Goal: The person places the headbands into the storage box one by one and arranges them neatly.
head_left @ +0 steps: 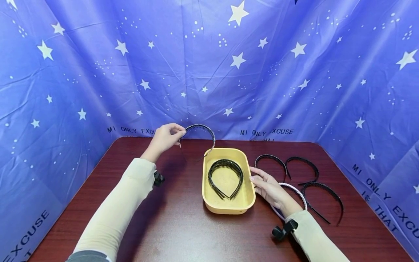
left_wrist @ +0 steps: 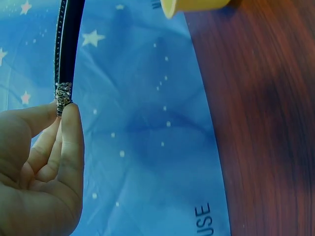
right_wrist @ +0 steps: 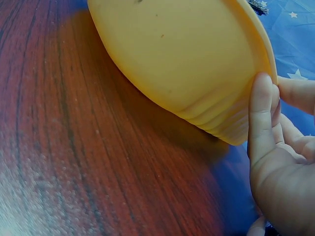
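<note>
My left hand [head_left: 167, 137] pinches a black toothed headband [head_left: 214, 139] near one end, in the air beyond the yellow box [head_left: 205, 196]. Its other end hangs by the box's far left corner. In the left wrist view, glittery stones cover the headband [left_wrist: 64, 93] at the fingertips. Inside the box, several black headbands [head_left: 226, 162] lie stacked together, open ends toward me. The right hand [head_left: 270, 190] holds the box by its right side, and the right wrist view has the thumb [right_wrist: 262, 105] against the outer wall just under the rim.
On the table right of the box lie three black headbands, one beside the rim [head_left: 271, 157], one farther back [head_left: 307, 160], one nearer [head_left: 328, 188]. A white twisted headband [head_left: 300, 196] is partly hidden by the right wrist. Blue star-printed cloth [head_left: 196, 72] surrounds the dark red wooden table [head_left: 183, 236].
</note>
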Demonstrator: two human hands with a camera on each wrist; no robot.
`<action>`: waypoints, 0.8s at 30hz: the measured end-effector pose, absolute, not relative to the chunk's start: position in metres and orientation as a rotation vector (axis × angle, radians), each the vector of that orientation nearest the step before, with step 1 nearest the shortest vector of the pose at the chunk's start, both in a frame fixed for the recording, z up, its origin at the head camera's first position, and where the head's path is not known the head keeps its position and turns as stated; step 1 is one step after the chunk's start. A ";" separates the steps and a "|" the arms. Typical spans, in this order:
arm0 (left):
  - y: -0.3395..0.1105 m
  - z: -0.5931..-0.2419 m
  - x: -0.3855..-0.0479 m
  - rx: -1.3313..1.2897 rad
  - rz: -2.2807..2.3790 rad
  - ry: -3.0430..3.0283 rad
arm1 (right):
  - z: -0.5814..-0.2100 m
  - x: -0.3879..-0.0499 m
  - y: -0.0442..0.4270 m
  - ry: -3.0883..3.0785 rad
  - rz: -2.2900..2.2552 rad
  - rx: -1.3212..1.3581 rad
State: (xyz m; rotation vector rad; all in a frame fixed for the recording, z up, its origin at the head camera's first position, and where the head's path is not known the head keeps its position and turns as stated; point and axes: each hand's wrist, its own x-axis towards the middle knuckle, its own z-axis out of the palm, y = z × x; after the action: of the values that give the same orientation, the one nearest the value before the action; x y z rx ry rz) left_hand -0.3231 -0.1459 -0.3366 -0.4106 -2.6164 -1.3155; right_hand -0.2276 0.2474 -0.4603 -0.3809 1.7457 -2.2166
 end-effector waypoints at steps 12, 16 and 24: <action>-0.111 -0.348 -0.313 -0.532 -1.369 -2.618 | -0.461 -0.227 0.247 1.736 -2.223 -0.394; -0.099 -0.353 -0.308 -0.575 -1.440 -2.606 | -0.462 -0.228 0.247 1.739 -2.222 -0.401; -0.080 -0.362 -0.302 -0.664 -1.479 -2.611 | -0.461 -0.228 0.247 1.745 -2.222 -0.361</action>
State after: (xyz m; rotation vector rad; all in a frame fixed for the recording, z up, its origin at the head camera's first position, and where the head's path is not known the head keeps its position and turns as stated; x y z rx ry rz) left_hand -0.3020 -0.0801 -0.3616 -0.6638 -2.6110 -1.4787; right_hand -0.2280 0.2474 -0.4608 -0.3606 1.7454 -2.2223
